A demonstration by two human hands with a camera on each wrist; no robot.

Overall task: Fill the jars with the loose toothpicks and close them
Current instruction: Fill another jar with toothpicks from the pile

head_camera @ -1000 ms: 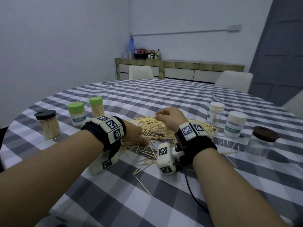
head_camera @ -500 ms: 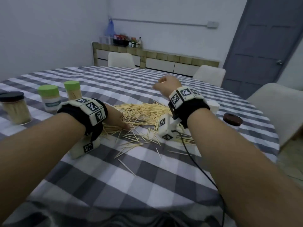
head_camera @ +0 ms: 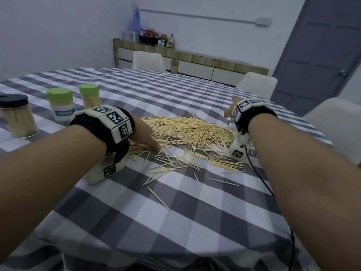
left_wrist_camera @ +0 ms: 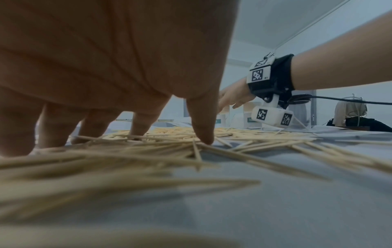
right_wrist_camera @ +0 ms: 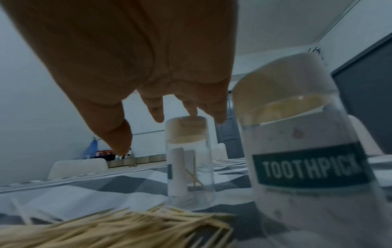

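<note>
Three closed jars packed with toothpicks stand at the table's (head_camera: 175, 94) left: one black-lidded glass jar (head_camera: 18, 116) and two green-lidded jars (head_camera: 62, 105). Two white-capped clear jars (right_wrist_camera: 305, 139), nearly empty, stand right of the loose wooden toothpick heap (head_camera: 187, 130). Left hand (head_camera: 144, 133) rests spread on the heap, as before. Right hand (right_wrist_camera: 148, 67), a fist one second ago, has swung right, its fingers (right_wrist_camera: 157, 110) now apart above the slimmer jar.

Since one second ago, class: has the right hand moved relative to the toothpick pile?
Yes. The right hand has left the toothpick pile, moving to the pile's far right edge, with straight fingers reaching toward the slim white-capped jar.
</note>
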